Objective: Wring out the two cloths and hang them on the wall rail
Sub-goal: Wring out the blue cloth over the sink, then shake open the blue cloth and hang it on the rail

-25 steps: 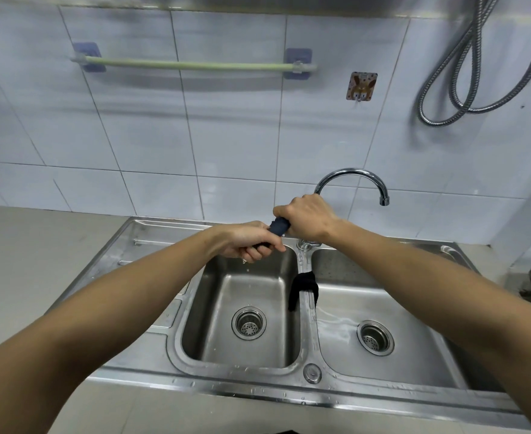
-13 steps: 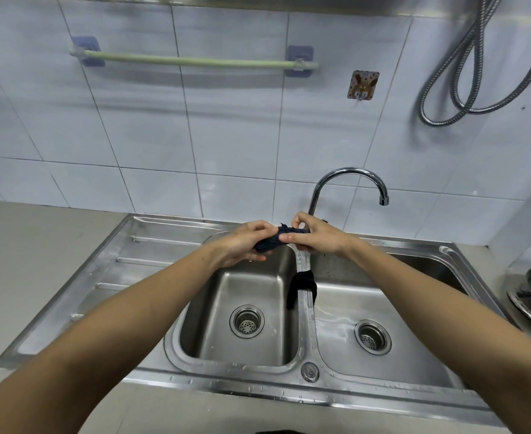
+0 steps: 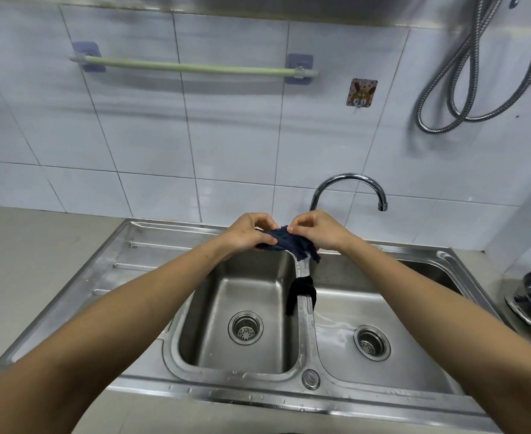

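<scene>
A dark blue cloth [image 3: 284, 242] is held bunched above the sink divider [image 3: 305, 308], pinched by the left hand [image 3: 248, 234] at one end and the right hand [image 3: 316, 234] at the other, fingers curled on the fabric. A second, black cloth [image 3: 301, 291] is draped over the divider. The wall rail [image 3: 189, 68] is bare. Both cloths are judged soft, limp, light and damp; corners are best taken for spreading over the rail.
</scene>
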